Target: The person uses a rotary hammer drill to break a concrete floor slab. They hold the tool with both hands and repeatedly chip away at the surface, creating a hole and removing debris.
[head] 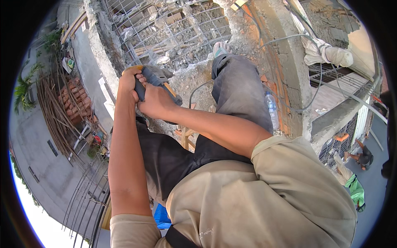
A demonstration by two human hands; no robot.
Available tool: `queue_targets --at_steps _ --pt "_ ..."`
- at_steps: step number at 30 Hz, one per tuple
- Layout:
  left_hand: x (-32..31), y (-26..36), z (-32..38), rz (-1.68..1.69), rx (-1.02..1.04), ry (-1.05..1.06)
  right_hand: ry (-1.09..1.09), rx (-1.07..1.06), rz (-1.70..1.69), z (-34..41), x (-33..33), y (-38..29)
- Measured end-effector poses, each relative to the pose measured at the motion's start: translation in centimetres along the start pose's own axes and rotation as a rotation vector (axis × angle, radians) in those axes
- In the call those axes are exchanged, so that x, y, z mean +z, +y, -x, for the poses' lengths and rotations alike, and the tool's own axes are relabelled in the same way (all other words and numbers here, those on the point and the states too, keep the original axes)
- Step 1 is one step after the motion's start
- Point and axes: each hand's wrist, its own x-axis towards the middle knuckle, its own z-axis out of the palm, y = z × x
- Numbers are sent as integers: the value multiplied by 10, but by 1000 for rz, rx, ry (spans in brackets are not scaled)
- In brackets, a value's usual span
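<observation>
Both hands grip a yellow-and-dark-grey handheld power tool (156,76), which looks like a rotary hammer. My left hand (131,82) wraps its yellow-topped rear end. Just beside it, my right hand (157,100) closes around the tool's lower body. The working end is not clear to see, so I cannot tell whether a bit touches anything. Under and around the tool is rough broken concrete (186,77). Beyond it, a grid of exposed steel reinforcing bars (198,23) spans rubble.
My foot in a flip-flop (222,49) stands on the broken edge. A grey cable (321,83) loops at right, near a plastic water bottle (271,108). Far below left lie stacked bricks (74,99) and long poles (52,114). People (355,189) are below at right.
</observation>
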Motion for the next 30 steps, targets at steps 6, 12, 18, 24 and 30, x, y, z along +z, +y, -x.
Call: queue_targets --at_steps 6,12,18,24,30 --pt "3 -18 -33 -30 47 44 24 123 14 -25 9 23" --pt "-12 -44 -16 139 17 94 -133 221 149 -15 6 25" --pt "-35 -14 72 270 52 -9 -197 -65 174 31 -3 -24" --pt "-50 -61 119 369 120 91 -382 -103 216 69 -4 -16" --pt "-66 -72 68 379 77 175 -287 -80 166 53 22 7"
